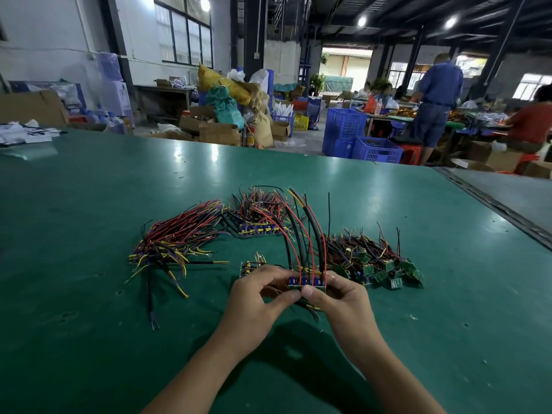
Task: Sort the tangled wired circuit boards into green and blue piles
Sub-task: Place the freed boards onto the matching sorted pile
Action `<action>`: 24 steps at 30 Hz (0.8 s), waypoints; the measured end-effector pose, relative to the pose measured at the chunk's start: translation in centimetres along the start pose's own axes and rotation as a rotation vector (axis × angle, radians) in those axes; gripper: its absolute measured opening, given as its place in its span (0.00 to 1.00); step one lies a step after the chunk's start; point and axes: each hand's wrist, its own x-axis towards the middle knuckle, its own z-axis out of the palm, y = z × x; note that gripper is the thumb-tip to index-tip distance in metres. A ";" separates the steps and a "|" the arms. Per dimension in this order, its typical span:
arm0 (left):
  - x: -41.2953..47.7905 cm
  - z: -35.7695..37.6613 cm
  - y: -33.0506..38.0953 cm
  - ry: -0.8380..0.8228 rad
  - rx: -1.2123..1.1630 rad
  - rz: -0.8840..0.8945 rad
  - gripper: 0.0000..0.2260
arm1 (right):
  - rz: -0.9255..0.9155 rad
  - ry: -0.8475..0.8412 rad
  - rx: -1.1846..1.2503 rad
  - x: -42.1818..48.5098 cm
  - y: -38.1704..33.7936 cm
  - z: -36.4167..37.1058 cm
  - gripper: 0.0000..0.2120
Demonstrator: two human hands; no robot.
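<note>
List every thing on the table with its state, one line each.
held blue boards: gripped between both hands, wires arching up.
left hand: pinching their left end.
right hand: pinching their right end.
green pile: heaped at right, tangled.
blue pile: lying farther back, tangled.
wire bundle: lying loose at left.
small board: lying beside left hand.

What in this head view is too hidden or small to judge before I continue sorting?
Head view:
- Held board strip: lower edge covered by left hand and right hand.
- Small board beside the left hand: partly behind its fingers, colour unclear.
- Left wire bundle: any boards buried under wires.
</note>
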 end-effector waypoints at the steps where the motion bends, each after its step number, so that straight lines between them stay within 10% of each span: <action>1: 0.0 0.0 0.0 0.003 -0.021 -0.004 0.09 | 0.000 -0.011 0.004 0.0 0.0 0.0 0.09; 24: 0.2 -0.4 0.0 0.012 -0.243 -0.073 0.11 | -0.149 -0.075 -0.386 -0.5 0.2 -0.2 0.04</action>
